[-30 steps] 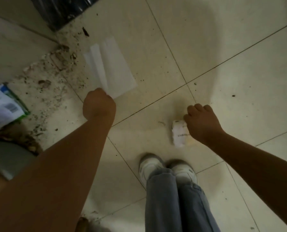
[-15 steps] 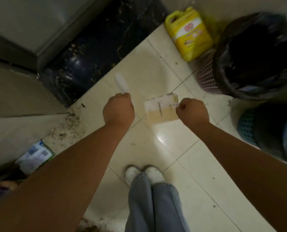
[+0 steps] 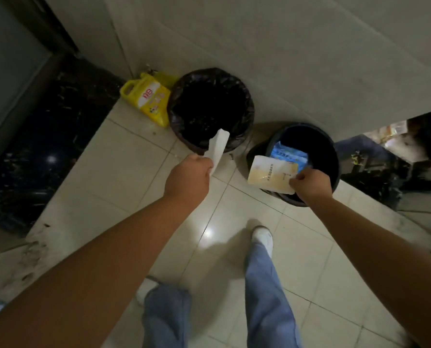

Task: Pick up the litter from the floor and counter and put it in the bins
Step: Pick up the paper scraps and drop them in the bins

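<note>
Floor: pale glossy tiles [image 3: 124,172], grit along the left edge; black polished strip [image 3: 46,136] beside it.
Wall: pale panels [image 3: 284,59] behind both bins.
Writing: red characters on the yellow jug [image 3: 149,101], unreadable; a printed line on the packet, illegible.
Left hand [image 3: 188,182]: clamped on a white paper strip [image 3: 218,149], held at the near rim of the black-lined bin [image 3: 244,101].
Right hand [image 3: 312,184]: pinched on a cream packet [image 3: 272,175], held over the dark bin [image 3: 332,156], where a blue wrapper [image 3: 288,155] lies.
Change: both bins now seen in full, directly ahead of the hands; half a second ago they sat at the right edge.
</note>
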